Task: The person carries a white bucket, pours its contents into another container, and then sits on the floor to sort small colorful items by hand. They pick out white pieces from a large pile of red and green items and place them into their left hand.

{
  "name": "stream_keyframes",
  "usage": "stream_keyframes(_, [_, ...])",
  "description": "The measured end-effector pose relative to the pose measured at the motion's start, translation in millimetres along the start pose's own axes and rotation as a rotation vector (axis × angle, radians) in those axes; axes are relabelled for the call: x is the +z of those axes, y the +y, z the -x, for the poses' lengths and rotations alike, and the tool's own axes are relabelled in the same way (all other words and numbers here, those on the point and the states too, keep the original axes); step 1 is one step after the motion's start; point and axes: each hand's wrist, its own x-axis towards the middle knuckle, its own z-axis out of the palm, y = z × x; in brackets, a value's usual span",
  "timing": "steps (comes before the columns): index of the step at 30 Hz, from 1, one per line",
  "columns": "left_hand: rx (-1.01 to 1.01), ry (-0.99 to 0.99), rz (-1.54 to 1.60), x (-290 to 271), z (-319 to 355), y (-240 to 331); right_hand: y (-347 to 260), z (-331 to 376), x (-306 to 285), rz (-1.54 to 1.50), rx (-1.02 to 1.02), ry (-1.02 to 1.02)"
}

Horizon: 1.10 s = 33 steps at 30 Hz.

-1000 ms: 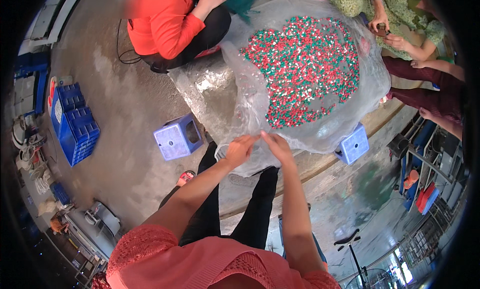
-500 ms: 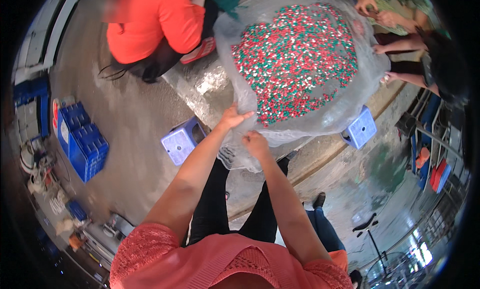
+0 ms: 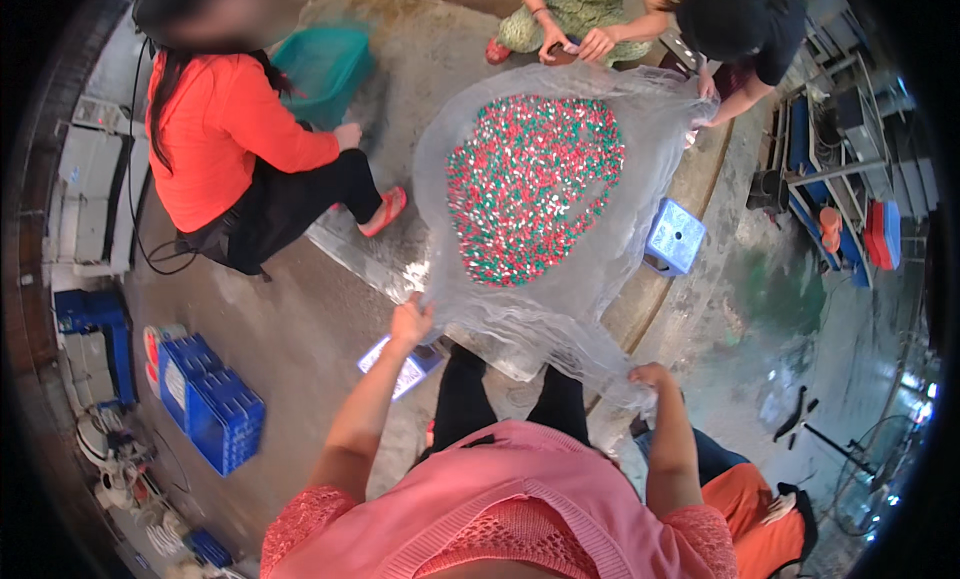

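A large translucent whitish mesh sheet [image 3: 625, 249] spreads out in front of me, holding a wide heap of small red, green and white pieces [image 3: 530, 189]; what they are is too small to tell. Its near left edge is pinched in my left hand [image 3: 410, 321], fingers closed. My right hand [image 3: 652, 376], also closed, grips a bunched corner that stretches out to the right. At the far right a co-worker in a black top [image 3: 775, 54] holds the sheet's opposite edge. Beside them, the hands [image 3: 575, 47] of a person in patterned green clothes meet just beyond the far edge.
A person in an orange top [image 3: 230, 129] sits at the left near a teal basket [image 3: 345, 74]. Pale blue stools stand under the sheet's right side [image 3: 675, 236] and by my left hand [image 3: 400, 367]. Blue crates [image 3: 215, 404] lie left; another person in orange [image 3: 750, 514] is close behind, right.
My hands have moved apart, the right one well to the right with the sheet's corner. The sheet is drawn taut between them. The person in orange has turned more upright.
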Motion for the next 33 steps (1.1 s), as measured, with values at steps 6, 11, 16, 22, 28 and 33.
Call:
stream_keyframes(6, [0.119,-0.066,0.183,-56,97,93,-89,104,-3,0.243,-0.296,0.203])
stream_keyframes(11, [0.077,-0.073,0.555,-80,112,24,-72,30,26,0.768,-0.433,0.291])
stream_keyframes(16, [-0.281,0.121,0.312,-70,61,-77,-78,39,23,0.511,-0.303,0.575])
stream_keyframes(22, [-0.361,-0.097,-0.099,-67,72,-119,-156,132,11,-0.38,-0.04,0.152])
stream_keyframes(28, [-0.449,-0.4,-0.162,-77,94,-94,-135,100,15,0.156,-0.096,0.079])
stream_keyframes(33, [-0.084,-0.216,-0.287,-48,81,-107,-118,80,29,0.438,-0.214,0.215])
